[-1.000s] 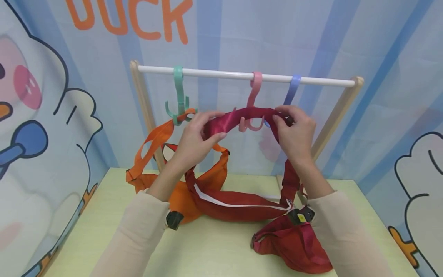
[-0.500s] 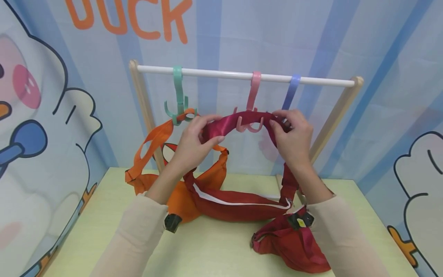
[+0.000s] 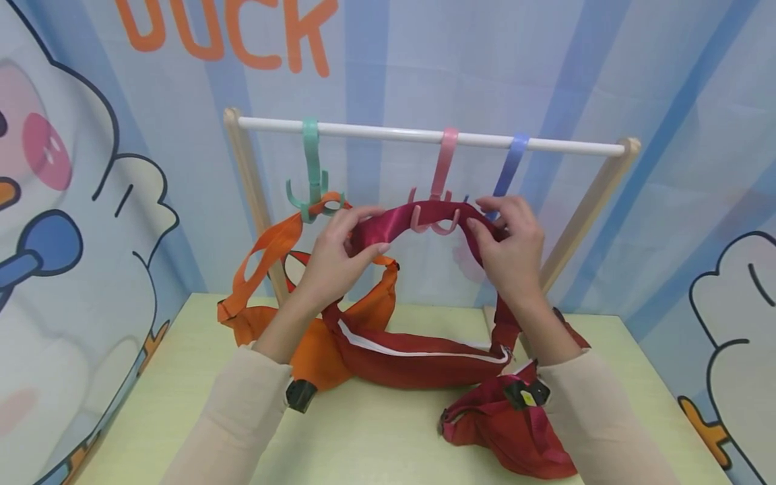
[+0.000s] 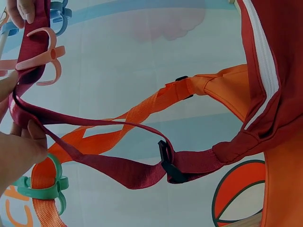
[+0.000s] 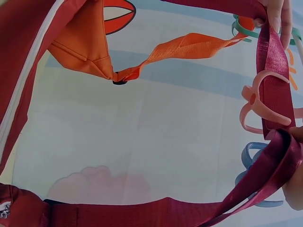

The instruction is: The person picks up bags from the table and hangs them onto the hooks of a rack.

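A dark red waist bag [image 3: 418, 370] with a white zip hangs beneath its raised crimson strap [image 3: 433, 212]. My left hand [image 3: 336, 252] holds the strap's left part between thumb and fingers. My right hand [image 3: 515, 252] pinches it at the right, close to the blue hook [image 3: 510, 165]. Between the hands, the strap lies across the pink hook [image 3: 445, 162], behind its front prongs. A black buckle [image 4: 170, 163] shows on the strap in the left wrist view. Whether the bag's underside touches the table cannot be told.
The green hook [image 3: 312, 158] carries an orange bag [image 3: 321, 353] by its strap, partly behind the red bag. A white rail [image 3: 388, 133] holds all three hooks. Another red bag [image 3: 509, 431] lies on the table [image 3: 370, 438] at the front right.
Both hands have lowered slightly with the strap. It has gone from in front of and above the pink hook's prongs to behind the front ones.
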Demonstrator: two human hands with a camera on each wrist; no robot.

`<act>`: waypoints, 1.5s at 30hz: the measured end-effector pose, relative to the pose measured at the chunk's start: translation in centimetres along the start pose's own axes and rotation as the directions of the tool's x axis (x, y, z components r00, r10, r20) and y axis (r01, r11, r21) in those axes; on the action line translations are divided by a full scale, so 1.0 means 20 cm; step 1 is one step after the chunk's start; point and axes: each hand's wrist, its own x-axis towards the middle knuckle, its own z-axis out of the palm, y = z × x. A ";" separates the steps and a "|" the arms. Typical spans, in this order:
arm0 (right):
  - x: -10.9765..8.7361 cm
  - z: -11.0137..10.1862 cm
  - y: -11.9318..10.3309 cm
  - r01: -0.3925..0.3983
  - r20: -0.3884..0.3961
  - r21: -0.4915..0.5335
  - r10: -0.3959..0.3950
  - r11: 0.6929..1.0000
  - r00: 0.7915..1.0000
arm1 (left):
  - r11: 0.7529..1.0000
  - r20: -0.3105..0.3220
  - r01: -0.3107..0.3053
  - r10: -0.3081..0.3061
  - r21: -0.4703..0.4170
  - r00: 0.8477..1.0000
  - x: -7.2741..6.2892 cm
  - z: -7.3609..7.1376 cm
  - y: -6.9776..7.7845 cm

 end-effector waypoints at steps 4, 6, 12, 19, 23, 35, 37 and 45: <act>-0.01 0.00 0.01 0.011 0.003 0.009 -0.011 1.000 1.000 | 1.000 0.000 0.005 -0.005 -0.009 1.000 -0.01 0.00 0.01; -0.01 0.00 0.01 0.010 0.007 0.015 -0.010 1.000 1.000 | 1.000 -0.001 0.003 -0.003 -0.009 1.000 -0.01 0.00 0.00; -0.02 -0.02 0.00 -0.003 0.028 0.034 0.002 0.999 1.000 | 1.000 0.001 0.017 -0.017 0.007 1.000 -0.02 -0.01 0.00; -0.03 -0.05 0.01 -0.050 0.057 0.018 0.048 0.999 0.997 | 0.999 0.022 0.048 -0.048 -0.022 0.999 -0.04 -0.01 -0.01; -0.03 -0.06 0.02 -0.047 0.071 0.021 0.046 0.999 0.996 | 0.998 0.034 0.053 -0.052 -0.036 0.998 -0.05 -0.01 -0.02; -0.06 -0.13 0.05 -0.023 0.105 0.035 0.019 0.999 0.994 | 0.994 -0.001 0.005 -0.005 -0.114 1.000 -0.09 -0.01 -0.03; -0.06 -0.14 0.05 -0.020 0.110 0.043 0.016 0.999 0.994 | 0.993 -0.005 0.005 -0.006 -0.120 1.000 -0.09 -0.02 -0.03; -0.08 -0.20 0.07 -0.056 0.149 0.060 0.047 0.997 0.988 | 0.988 -0.041 -0.025 0.019 -0.150 0.999 -0.12 -0.02 0.00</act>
